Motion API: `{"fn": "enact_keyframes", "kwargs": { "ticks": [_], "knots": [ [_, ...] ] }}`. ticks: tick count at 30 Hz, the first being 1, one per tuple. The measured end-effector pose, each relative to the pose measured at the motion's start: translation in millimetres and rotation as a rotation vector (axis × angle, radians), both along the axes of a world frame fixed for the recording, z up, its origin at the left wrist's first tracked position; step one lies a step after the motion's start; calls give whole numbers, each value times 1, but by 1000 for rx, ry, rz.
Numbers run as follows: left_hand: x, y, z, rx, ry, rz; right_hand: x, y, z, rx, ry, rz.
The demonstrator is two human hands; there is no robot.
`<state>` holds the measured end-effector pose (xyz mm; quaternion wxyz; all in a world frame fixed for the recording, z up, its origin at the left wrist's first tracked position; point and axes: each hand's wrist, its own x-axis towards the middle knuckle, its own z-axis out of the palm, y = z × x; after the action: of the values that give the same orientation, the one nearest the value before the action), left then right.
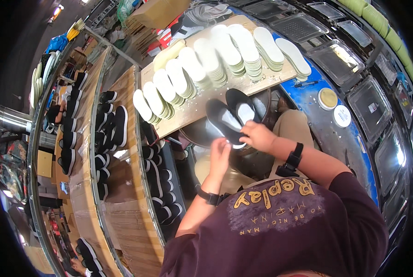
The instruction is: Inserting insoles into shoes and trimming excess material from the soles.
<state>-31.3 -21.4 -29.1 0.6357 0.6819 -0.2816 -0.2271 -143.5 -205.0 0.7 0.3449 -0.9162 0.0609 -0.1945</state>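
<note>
A pair of black slip-on shoes with pale insides lies over a round metal surface (198, 134) in front of my lap. My right hand (258, 136) is closed on the heel of the nearer black shoe (218, 115). The other black shoe (238, 99) rests beside it on the right. My left hand (219, 157) has thumb and fingers pinched together at the left side of the same heel; what sits between them is too small to make out. Beyond the shoes, several stacks of white insoles (192, 64) stand in a row on a wooden board (266, 84).
To the left, cardboard-lined shelves (128, 180) hold several black shoes (119, 127) with white soles. On the right, a blue-topped table (326, 76) carries a round tub (328, 98), a white lid (342, 116) and a marker pen (306, 84). Clear plastic trays (335, 60) line its far side.
</note>
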Motion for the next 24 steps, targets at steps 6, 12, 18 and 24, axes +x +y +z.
{"fn": "enact_keyframes", "kwargs": {
  "ticks": [6,12,18,24],
  "knots": [
    [58,24,-10,375,-368,4,-36,-7,13,165,19,137],
    [63,-46,38,736,-253,-309,-186,-93,21,11,407,-657],
    [49,-102,15,986,-526,-44,-399,-107,-47,25,1340,-960],
    [57,-75,-9,595,-712,122,-430,-54,-84,114,1155,-1266]
  ]
}}
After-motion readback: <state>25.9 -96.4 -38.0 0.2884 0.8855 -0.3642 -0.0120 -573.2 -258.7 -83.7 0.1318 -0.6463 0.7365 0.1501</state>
